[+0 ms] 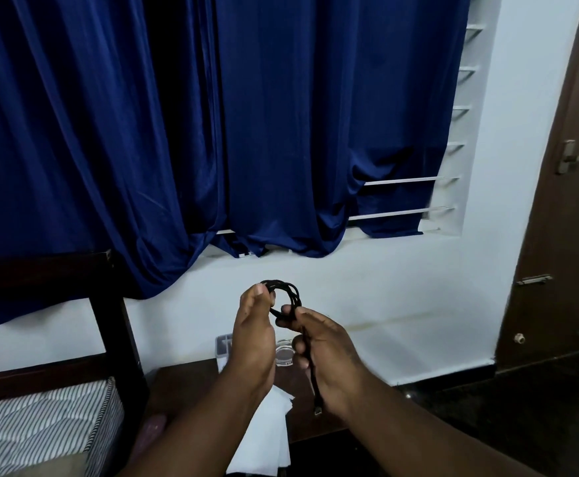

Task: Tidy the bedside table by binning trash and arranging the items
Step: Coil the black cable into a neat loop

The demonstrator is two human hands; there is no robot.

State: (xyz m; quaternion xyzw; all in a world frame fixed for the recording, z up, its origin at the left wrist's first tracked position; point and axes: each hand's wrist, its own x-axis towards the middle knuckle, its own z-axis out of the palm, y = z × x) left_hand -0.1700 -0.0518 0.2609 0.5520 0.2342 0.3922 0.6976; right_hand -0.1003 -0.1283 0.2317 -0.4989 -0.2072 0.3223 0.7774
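At the table's [184,383] near edge lies white paper [264,438]. Above it, both hands are raised close together. The left hand [252,335] pinches the top of the cable [289,290] coil. The right hand [325,352] grips its lower side, with the tail and plug [317,412] hanging free. At the far edge stand a clear box [223,344] and a jar [284,356]. Risk: if either grip slackens, the loops may spring apart, and the dangling plug could strike the jar.

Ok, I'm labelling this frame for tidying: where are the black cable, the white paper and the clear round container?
black cable [289,289]: head view, top of the coiled loops.
white paper [264,438]: head view, middle of the sheet.
clear round container [284,356]: head view, its visible front wall.
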